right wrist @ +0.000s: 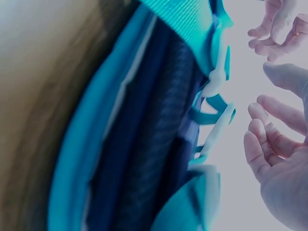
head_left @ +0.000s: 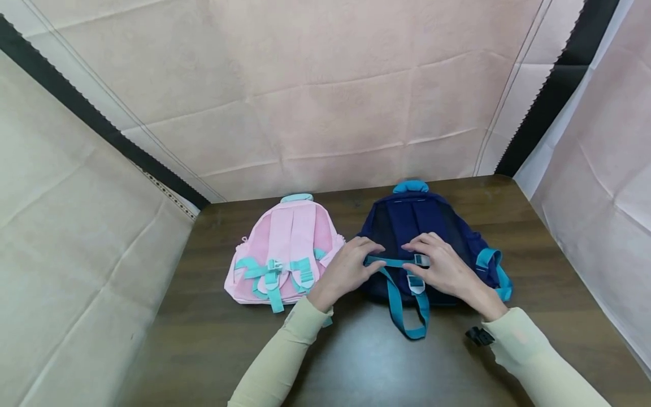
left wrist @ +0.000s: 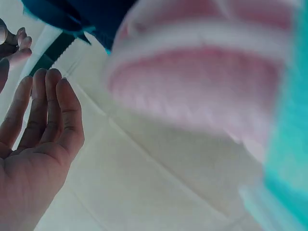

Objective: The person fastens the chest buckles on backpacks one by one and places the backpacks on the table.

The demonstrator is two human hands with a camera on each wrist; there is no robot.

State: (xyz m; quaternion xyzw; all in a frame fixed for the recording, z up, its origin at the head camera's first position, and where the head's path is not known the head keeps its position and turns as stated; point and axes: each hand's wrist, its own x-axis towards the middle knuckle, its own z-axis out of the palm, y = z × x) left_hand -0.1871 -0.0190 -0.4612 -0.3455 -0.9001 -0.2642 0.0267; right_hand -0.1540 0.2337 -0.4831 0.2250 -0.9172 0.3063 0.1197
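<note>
A navy backpack (head_left: 407,220) with bright blue straps lies on the table with its shoulder-strap side up. Over its lower half, both hands face each other with thumbs and fingers spread apart. My left hand (head_left: 351,265) is above the bag's left edge, its fingers loosely extended and holding nothing. My right hand (head_left: 439,265) hovers beside the blue strap buckle (head_left: 421,260); in the right wrist view a gap shows between the relaxed fingers (right wrist: 257,149) and the straps. A blue strap (head_left: 394,262) runs across the bag between the two hands, and another loops down toward the table's front.
Left of the navy bag lies a pink backpack (head_left: 292,237) with mint straps and buckles, partly behind the left hand. The brown table (head_left: 203,339) is enclosed by pale fabric walls (head_left: 325,113) at the back and sides. A black clip-like piece (head_left: 480,336) is at the right cuff.
</note>
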